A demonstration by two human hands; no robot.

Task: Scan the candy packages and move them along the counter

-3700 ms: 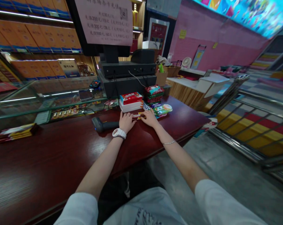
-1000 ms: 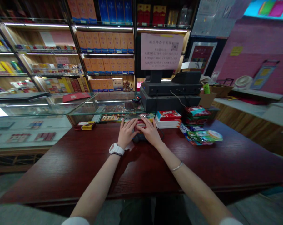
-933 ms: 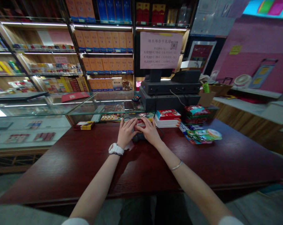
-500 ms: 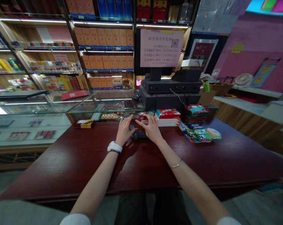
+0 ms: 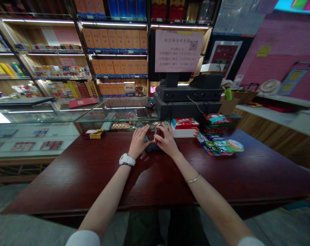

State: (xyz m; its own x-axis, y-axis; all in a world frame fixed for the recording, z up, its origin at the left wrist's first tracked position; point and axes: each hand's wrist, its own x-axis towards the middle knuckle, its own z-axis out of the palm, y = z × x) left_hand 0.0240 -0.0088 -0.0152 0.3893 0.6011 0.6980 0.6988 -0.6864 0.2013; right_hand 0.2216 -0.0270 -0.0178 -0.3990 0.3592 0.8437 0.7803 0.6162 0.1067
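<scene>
A small red-and-white packet (image 5: 157, 134) is upright between the thumb and fingers of my right hand (image 5: 167, 140), its narrow side turned toward me. My left hand (image 5: 140, 140) is open beside it, fingers stretched forward and thumb pointing toward the packet. Whether that thumb touches the packet I cannot tell. Under and behind both hands lies a dark device (image 5: 152, 147) on the brown table (image 5: 98, 174), partly hidden by them. Just right of my right hand stands a stack of red and white boxes (image 5: 185, 123).
Colourful packets (image 5: 223, 146) lie to the right, with a pile of dark red packets (image 5: 215, 123) behind. Small yellow-and-red packs (image 5: 93, 134) sit at the left. A glass display case (image 5: 116, 114) and a register (image 5: 188, 94) with a paper sign (image 5: 179, 51) border the far edge.
The red packet has turned from showing its broad face to its narrow side, and my right hand's fingers have closed around it. My left hand has shifted slightly right.
</scene>
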